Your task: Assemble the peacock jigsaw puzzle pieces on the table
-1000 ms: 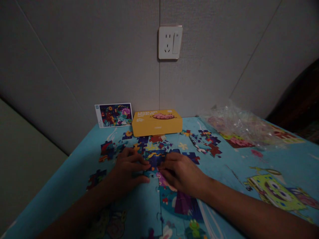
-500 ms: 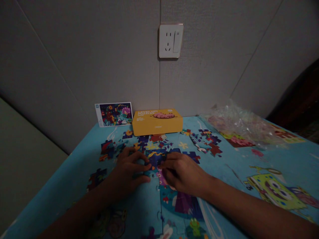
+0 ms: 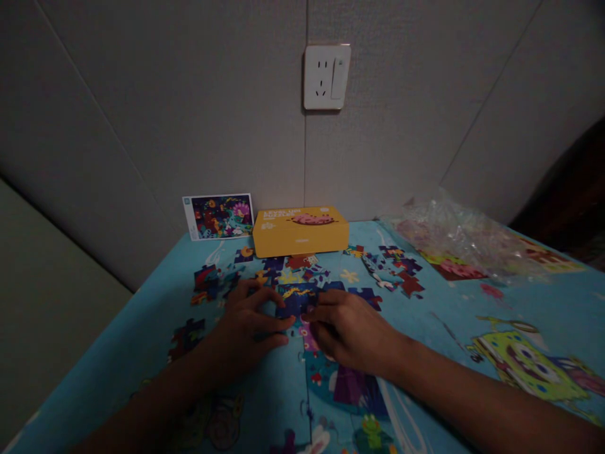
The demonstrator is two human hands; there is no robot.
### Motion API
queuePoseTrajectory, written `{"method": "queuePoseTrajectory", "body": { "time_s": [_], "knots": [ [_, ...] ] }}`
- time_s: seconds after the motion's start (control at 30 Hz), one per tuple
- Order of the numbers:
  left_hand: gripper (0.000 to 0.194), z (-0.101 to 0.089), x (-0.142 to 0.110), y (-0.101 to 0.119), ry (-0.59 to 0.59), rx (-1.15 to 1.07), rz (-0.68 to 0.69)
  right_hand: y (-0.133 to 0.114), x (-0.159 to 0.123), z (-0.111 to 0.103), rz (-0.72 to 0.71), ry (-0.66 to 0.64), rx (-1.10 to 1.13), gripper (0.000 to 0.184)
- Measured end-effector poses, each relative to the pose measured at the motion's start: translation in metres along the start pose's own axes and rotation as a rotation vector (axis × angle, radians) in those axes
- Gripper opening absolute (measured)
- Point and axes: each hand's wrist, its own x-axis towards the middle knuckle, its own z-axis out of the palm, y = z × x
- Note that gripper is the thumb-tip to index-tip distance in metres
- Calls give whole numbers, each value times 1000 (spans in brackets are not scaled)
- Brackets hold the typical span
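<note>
My left hand [image 3: 255, 321] lies over the tabletop with its fingers apart, the fingertips touching down beside a dark blue puzzle section [image 3: 293, 302]. Against the right side of that section, my right hand [image 3: 347, 325] has its fingers curled and pinched on a puzzle piece that they mostly cover. Below the right hand, a joined strip of puzzle [image 3: 350, 388] with teal, purple and pink parts runs toward me. Its upper pink part [image 3: 308, 337] shows between the two hands.
Loose puzzle pieces [image 3: 205, 284] lie left, and more pieces [image 3: 397, 271] lie right. A yellow puzzle box [image 3: 300, 236] and a picture card [image 3: 220, 217] stand by the wall. Crumpled clear plastic [image 3: 458, 236] rests on the blue patterned tablecloth [image 3: 439, 353].
My left index fingertip has shifted slightly right, closer to the right hand's fingertips. The right hand stays nearly in place; the whole view has drifted a little.
</note>
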Motion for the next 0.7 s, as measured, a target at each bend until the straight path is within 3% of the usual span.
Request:
{"method": "queuePoseTrajectory", "body": {
  "time_s": [0.7],
  "knots": [
    [32, 1, 3, 2, -21, -32, -38, -1, -1, 1, -7, -3, 33, 25]
  ]
}}
